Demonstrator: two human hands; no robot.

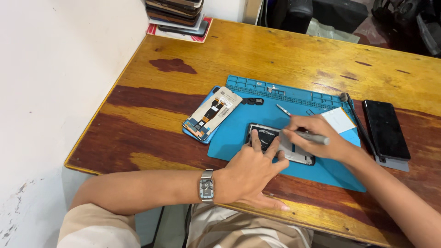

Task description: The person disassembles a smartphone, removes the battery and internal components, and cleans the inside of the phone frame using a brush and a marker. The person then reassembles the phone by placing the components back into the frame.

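Observation:
An opened phone body (265,136) lies on a blue work mat (239,133) in the middle of the wooden table. My left hand (250,172) rests on it, two fingers spread and pressing on its near end. My right hand (317,138) holds a grey screwdriver (312,137), its tip down on the phone's insides. A wristwatch (206,186) is on my left wrist.
A detached phone screen assembly (212,113) lies at the mat's left edge, tweezers (283,109) and a white card (338,120) on the mat. A black phone (386,129) sits to the right. A stack of phones (177,14) stands at the far left corner by the wall.

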